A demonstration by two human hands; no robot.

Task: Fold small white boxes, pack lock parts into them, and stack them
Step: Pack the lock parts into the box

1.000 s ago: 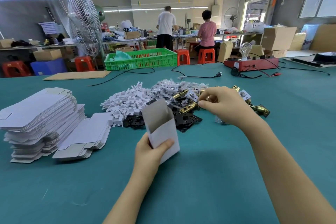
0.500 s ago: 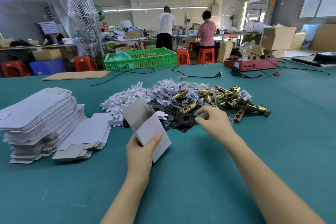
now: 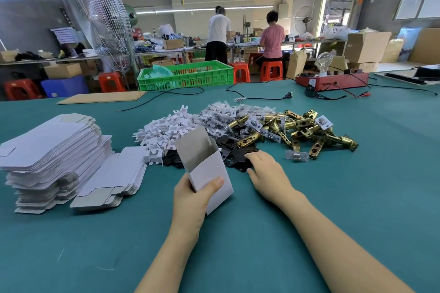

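The green bench [image 3: 309, 209] is carrying all the stock. Well to the left of the hands, a tall stack of flat box blanks [image 3: 52, 157] is waiting unfolded, with a lower pile [image 3: 112, 181] leaning beside it. Just beyond both hands, the parts are lying in heaps: white plastic pieces [image 3: 164, 133], bagged pieces [image 3: 221, 114], brass latches [image 3: 300, 131] and black plates [image 3: 235, 152]. The left hand [image 3: 190, 197] is gripping one folded white box [image 3: 204, 164], thumb across its front, the top flap standing open and the mouth facing the heaps. The right hand [image 3: 266, 171] is reaching onto the black plates, fingers bent down on them; whether it is holding one cannot be told. No packed or stacked boxes are showing, so the job appears to be at an early stage, with one box formed and filling under way.
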